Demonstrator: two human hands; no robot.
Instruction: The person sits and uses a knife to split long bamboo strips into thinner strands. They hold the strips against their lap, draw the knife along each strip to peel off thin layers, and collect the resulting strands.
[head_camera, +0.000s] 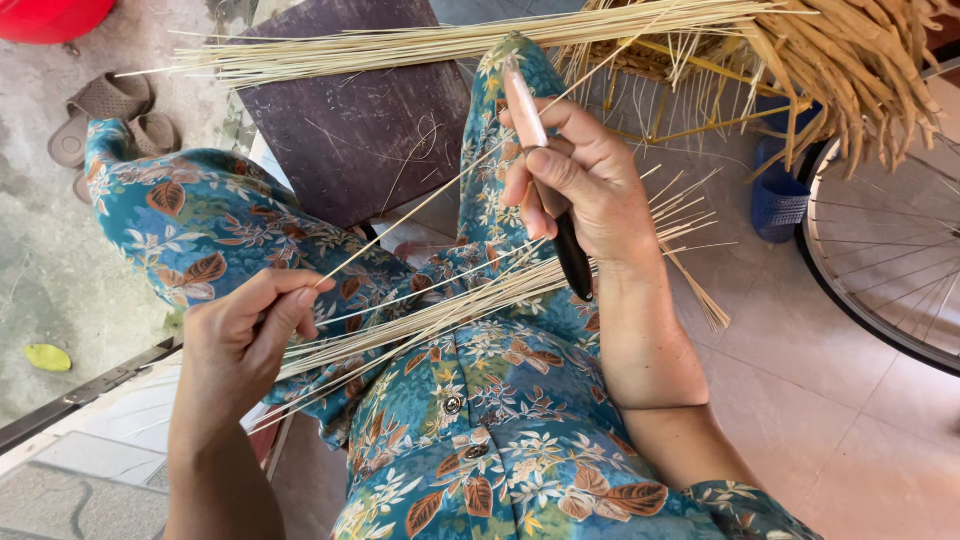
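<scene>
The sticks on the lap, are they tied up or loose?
Loose. The thin sticks fan apart across the lap, with no tie showing; the left hand pinches one.

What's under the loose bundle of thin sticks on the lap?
The bundle of sticks lies across floral-clothed legs; left hand covers its near end. Anything beneath stays hidden.

Single head-worn view, looking steeply down at close range onto the wearer's lap, hands and surrounding floor.
</scene>
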